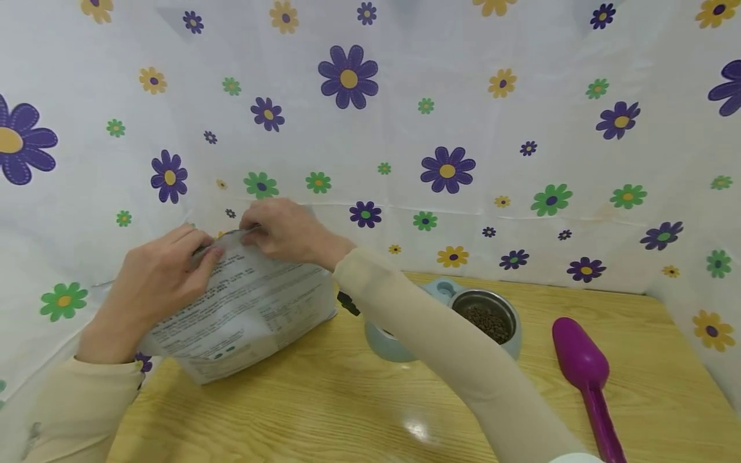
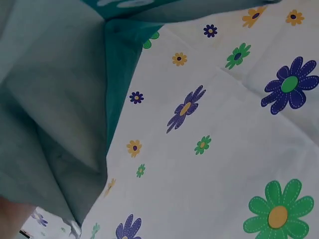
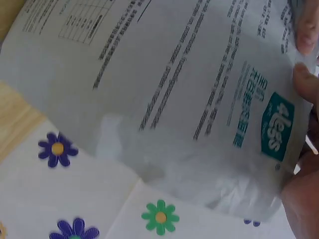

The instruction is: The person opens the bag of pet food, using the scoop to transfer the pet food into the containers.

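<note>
A white printed pet food bag (image 1: 260, 315) stands at the left of the table, its top edge raised. My left hand (image 1: 153, 276) pinches that top edge between thumb and fingers. Further along the same edge, my right hand (image 1: 286, 231) pinches it too. In the left wrist view the bag's grey and teal side (image 2: 65, 89) fills the left. The right wrist view shows the printed bag face (image 3: 164, 94) with a "4legs" label (image 3: 277, 127), and fingers (image 3: 306, 35) at the right edge. What is inside the bag is hidden.
Right of the bag, a light blue double pet bowl (image 1: 388, 347) is partly covered by my right forearm. Brown kibble (image 1: 489, 323) lies in its metal bowl. A magenta scoop (image 1: 581, 354) rests on the wooden table (image 1: 324, 411) at the right. Flowered cloth (image 1: 393, 135) hangs behind.
</note>
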Demonstrator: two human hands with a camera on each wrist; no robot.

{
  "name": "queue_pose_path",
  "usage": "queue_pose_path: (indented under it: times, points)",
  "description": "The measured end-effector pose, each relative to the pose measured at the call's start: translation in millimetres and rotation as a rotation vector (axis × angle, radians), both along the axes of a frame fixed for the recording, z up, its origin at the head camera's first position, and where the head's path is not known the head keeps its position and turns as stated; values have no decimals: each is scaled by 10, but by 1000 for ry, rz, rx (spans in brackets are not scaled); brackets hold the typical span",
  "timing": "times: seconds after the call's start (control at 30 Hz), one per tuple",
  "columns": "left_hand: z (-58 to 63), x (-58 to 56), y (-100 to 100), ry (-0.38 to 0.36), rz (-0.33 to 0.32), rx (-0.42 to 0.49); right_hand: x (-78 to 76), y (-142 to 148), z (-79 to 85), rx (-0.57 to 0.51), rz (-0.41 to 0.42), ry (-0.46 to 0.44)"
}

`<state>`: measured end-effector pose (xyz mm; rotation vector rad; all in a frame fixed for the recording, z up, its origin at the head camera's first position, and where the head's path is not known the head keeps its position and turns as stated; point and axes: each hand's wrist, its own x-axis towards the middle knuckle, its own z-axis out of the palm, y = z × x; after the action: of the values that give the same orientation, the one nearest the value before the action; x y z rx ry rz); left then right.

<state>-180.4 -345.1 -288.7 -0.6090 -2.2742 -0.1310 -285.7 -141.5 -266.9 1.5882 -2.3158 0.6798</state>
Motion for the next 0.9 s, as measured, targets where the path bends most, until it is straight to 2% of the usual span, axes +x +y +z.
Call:
queue_pose_path:
  times: [0.23, 0.4, 0.5, 0.63, 0.77, 0.9]
  points:
    - [14, -74, 13, 35, -22, -142, 32, -58, -56, -47, 16, 12]
    - [-19, -120, 34, 29, -24, -124, 24, -101, -85, -50, 29, 52]
    - [-15, -126, 10, 8, 12, -119, -16, -108, -71, -56, 34, 73]
    - [12, -83, -79, 18, 67, -137, -78, -103, -25, -50, 16, 89]
    - [21, -39, -151, 31, 91, -135, -109, -120, -15, -17, -41, 143]
    - [-11, 12, -172, -51, 136, -82, -103, -183, -71, 7, -89, 241]
